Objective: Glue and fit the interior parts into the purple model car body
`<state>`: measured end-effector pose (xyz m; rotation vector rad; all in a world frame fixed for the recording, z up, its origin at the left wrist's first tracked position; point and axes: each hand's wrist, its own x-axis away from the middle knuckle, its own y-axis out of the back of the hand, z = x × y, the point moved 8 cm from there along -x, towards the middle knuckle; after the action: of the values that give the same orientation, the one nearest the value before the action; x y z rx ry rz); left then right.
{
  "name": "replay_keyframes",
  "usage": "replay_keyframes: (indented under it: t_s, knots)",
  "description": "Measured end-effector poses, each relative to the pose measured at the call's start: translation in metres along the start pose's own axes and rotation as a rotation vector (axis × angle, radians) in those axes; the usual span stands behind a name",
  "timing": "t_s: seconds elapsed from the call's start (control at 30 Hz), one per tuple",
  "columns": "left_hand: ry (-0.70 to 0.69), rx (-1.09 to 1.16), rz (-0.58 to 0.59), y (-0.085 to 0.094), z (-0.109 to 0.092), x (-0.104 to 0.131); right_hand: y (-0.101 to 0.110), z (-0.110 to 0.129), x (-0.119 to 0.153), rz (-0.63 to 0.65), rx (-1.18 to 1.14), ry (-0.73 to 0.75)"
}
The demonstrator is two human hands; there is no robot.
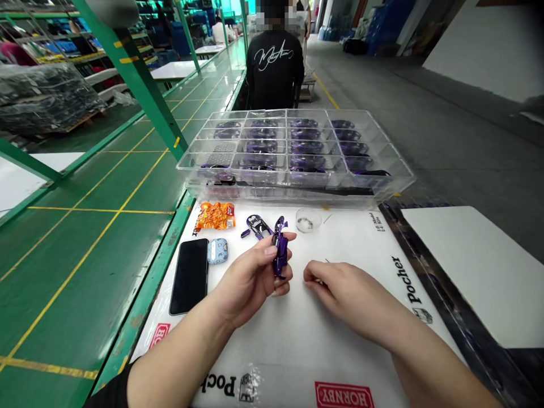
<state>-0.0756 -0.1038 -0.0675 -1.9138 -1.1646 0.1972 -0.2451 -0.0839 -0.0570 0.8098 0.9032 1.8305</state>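
My left hand [255,272] grips a purple model car body [280,249], turned up on its side between thumb and fingers. To its right, just above the mat, my right hand [335,283] is closed with thumb and fingertips pressed together; what they hold, if anything, is hidden. A thin dark sliver [327,261] shows just beyond its knuckles. Behind my left hand lies another purple car body [257,225], partly covered, with a small purple piece [245,233] beside it. A round clear dish [308,221] holds tiny dark bits.
A clear compartment tray [293,181] with several purple car bodies spans the back of the white mat [289,351]. Along the left lie a phone [189,276], a patterned blue case [218,251] and an orange packet [216,216]. A person in black [275,73] sits ahead.
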Motion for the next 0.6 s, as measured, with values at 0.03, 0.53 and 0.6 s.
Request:
replay_keyframes:
  t_s: [0.03, 0.53, 0.6]
  knots:
    - [-0.003, 0.004, 0.003, 0.0, 0.0, 0.0, 0.001, 0.003, 0.0, 0.005, -0.03, 0.017]
    - [-0.039, -0.202, 0.019, -0.003, 0.002, 0.001, 0.033, 0.008, 0.009, -0.301, -0.185, 0.139]
    - [-0.041, -0.273, 0.032, -0.002, 0.003, 0.001, 0.039, 0.006, 0.013, -0.442, -0.268, 0.085]
